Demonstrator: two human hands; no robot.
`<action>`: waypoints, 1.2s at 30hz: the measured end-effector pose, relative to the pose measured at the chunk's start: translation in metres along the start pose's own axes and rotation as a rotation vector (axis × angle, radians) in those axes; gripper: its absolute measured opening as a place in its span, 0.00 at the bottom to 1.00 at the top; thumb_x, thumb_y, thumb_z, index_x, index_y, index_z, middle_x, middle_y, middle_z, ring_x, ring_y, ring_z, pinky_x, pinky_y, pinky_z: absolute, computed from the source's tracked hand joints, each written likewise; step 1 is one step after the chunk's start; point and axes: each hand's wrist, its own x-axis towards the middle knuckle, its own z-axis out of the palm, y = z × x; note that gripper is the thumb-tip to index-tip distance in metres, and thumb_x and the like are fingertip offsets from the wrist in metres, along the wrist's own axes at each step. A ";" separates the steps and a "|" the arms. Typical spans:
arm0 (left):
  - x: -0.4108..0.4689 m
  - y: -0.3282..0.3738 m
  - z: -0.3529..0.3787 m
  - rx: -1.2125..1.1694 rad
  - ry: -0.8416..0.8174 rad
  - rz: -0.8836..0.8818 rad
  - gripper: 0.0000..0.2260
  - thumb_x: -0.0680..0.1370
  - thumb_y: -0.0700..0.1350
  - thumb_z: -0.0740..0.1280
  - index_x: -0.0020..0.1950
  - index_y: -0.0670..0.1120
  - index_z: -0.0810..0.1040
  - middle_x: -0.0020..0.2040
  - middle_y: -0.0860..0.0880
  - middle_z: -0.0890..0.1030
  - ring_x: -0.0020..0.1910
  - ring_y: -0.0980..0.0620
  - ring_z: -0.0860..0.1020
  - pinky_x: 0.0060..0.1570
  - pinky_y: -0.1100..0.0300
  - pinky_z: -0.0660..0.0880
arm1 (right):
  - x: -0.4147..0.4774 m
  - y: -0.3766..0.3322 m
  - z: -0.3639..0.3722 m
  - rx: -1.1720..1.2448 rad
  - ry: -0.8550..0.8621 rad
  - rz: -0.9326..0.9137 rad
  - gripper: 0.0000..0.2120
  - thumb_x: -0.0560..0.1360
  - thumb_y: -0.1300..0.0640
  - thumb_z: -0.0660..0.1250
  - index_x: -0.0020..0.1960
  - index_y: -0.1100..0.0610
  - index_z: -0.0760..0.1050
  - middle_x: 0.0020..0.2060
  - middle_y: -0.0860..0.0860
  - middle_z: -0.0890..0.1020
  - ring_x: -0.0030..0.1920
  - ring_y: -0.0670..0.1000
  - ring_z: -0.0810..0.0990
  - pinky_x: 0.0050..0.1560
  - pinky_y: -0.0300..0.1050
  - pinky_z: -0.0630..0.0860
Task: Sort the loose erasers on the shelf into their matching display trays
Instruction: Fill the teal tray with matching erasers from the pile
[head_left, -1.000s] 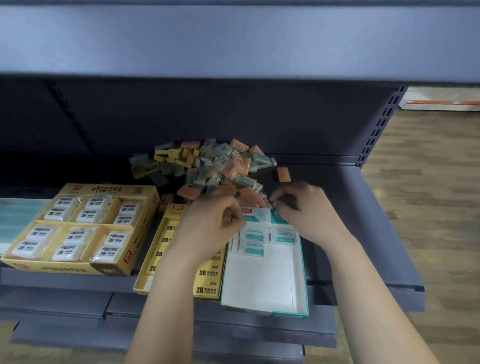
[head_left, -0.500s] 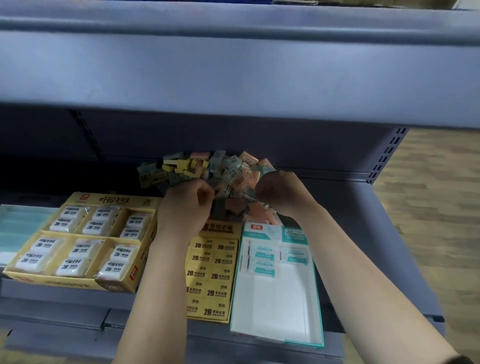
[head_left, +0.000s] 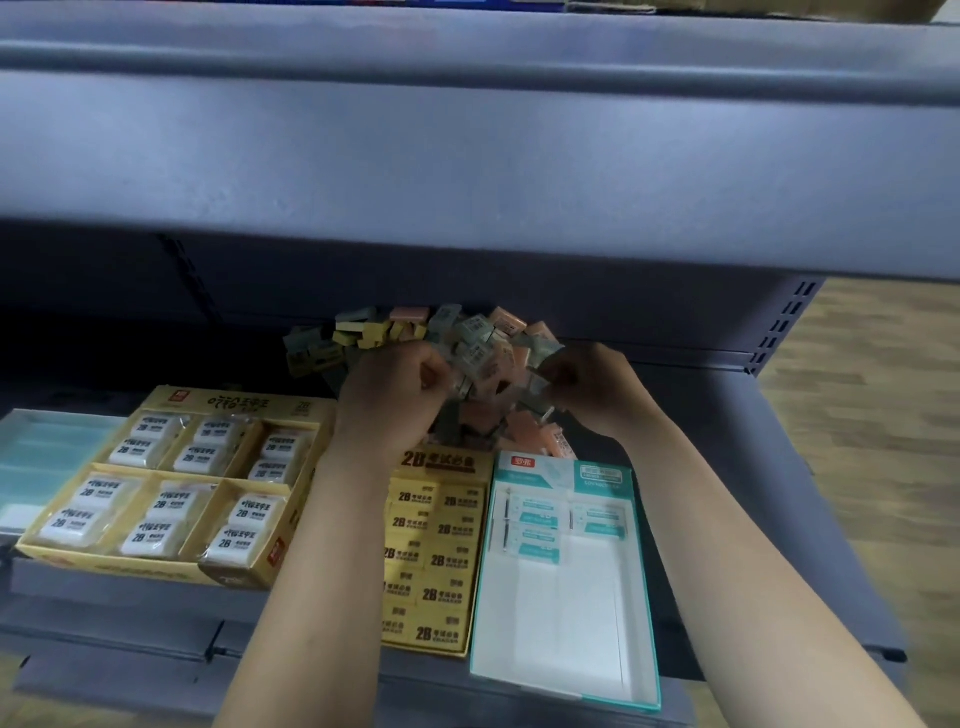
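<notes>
Erasers (head_left: 470, 338) lay heaped at frame centre, behind the yellow tray (head_left: 441, 460) and teal tray (head_left: 556, 623). Left hand (head_left: 387, 400) and right hand (head_left: 592, 389) sat at heap's front edge, fingers curled; whether either gripped an eraser could not be told.

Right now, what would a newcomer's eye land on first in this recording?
The jumbled pile of loose erasers at the back of the shelf stands out first, with the left hand and right hand both in it, fingers curled. In front, the white-and-teal tray on the right is mostly bare, with a few erasers at its far end, while the yellow tray on the left is full of white ones.
</notes>
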 end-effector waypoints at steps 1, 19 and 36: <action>0.003 0.005 0.003 0.013 -0.014 0.025 0.04 0.79 0.48 0.68 0.51 0.50 0.81 0.47 0.56 0.82 0.47 0.57 0.79 0.48 0.56 0.77 | -0.003 0.004 -0.003 -0.006 0.022 0.010 0.10 0.76 0.57 0.69 0.57 0.54 0.82 0.48 0.49 0.83 0.37 0.40 0.74 0.33 0.34 0.67; 0.034 0.064 0.072 0.291 -0.289 0.243 0.12 0.79 0.44 0.67 0.63 0.49 0.80 0.65 0.46 0.74 0.62 0.48 0.73 0.54 0.60 0.67 | -0.064 0.052 -0.030 0.070 0.215 0.128 0.21 0.73 0.40 0.71 0.28 0.48 0.69 0.28 0.46 0.75 0.30 0.44 0.70 0.29 0.36 0.64; 0.035 0.069 0.074 0.367 -0.264 0.212 0.06 0.77 0.47 0.68 0.54 0.51 0.81 0.61 0.49 0.74 0.63 0.47 0.68 0.59 0.52 0.64 | -0.094 0.060 -0.040 0.451 0.222 0.200 0.11 0.69 0.64 0.75 0.51 0.56 0.83 0.44 0.55 0.85 0.44 0.56 0.83 0.45 0.47 0.76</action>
